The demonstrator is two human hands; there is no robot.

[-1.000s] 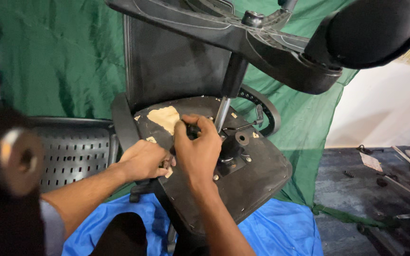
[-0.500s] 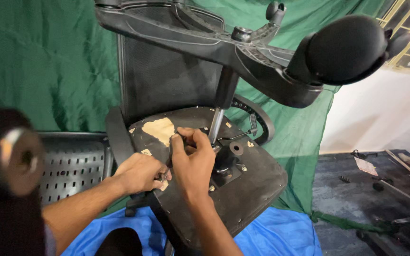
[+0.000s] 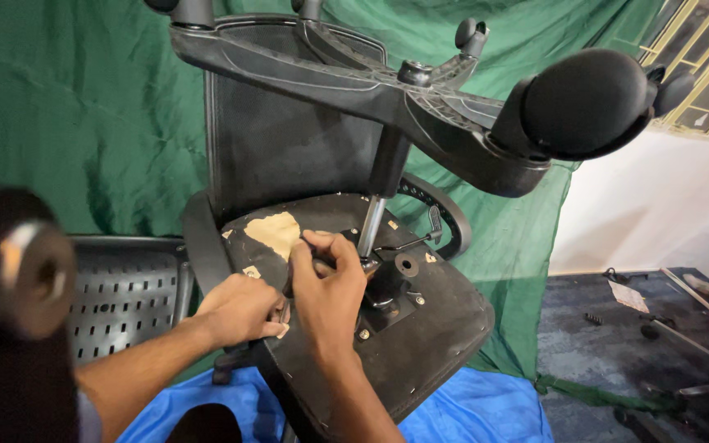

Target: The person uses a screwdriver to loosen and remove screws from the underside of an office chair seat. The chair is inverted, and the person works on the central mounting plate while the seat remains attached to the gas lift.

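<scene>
Apparently heavy, rigid upturned office chair [image 3: 387, 328]; we brace its seat underside, left hand [image 3: 240, 310] curled at edge, right hand [image 3: 330, 287] fingers clenched on small dark part beside gas column [image 3: 371, 226].

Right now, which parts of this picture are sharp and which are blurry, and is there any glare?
Head view: both hands, left hand and right hand, and the upturned chair seat are sharp and evenly lit. The dark round object at the left edge is badly blurred, too close to focus. The metal post catches a mild shine; the white wall looks bright, not blown out.
</scene>
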